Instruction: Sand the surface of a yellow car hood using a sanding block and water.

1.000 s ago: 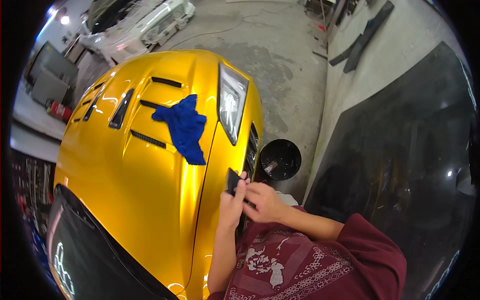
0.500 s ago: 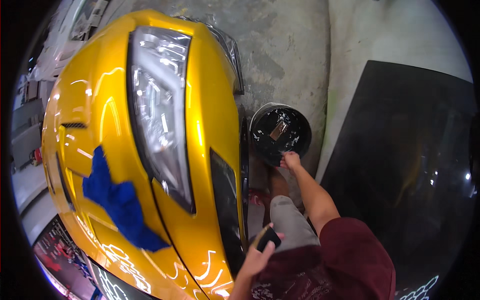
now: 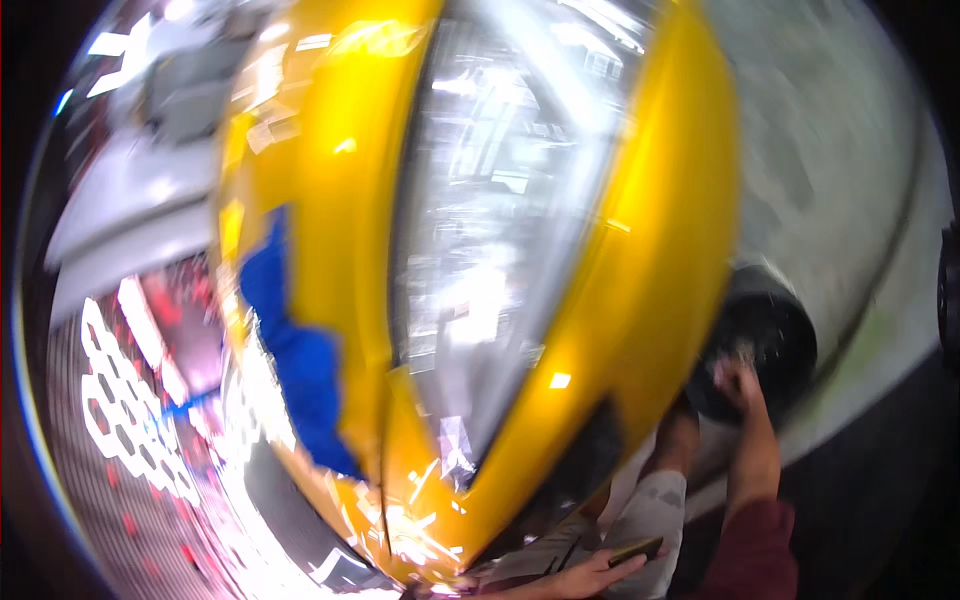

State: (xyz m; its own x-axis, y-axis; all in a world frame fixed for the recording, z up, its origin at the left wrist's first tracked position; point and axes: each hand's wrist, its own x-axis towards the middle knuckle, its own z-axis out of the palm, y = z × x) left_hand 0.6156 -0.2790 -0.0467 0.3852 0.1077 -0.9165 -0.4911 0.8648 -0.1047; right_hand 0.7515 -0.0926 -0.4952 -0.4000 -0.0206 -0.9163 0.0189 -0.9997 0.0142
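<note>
My left hand is closed around a small dark flat block with a tan edge, low beside the front of a glossy yellow car. Over the near side of a black bucket reaches my right hand, its fingers curled together and blurred. Whatever they may hold cannot be made out. The bucket stands on the floor right of the car. Left of the large clear headlight, a blue cloth lies crumpled on the yellow bodywork.
Grey concrete floor spreads at the far right. A dark panel lies at the lower right, beyond my right arm. White and grey shapes and bright hexagon-shaped lights fill the left side.
My view has swung left and nearer the car, so the headlight looks larger and the bucket sits farther right. The right hand stays at the bucket; the left still holds the block.
</note>
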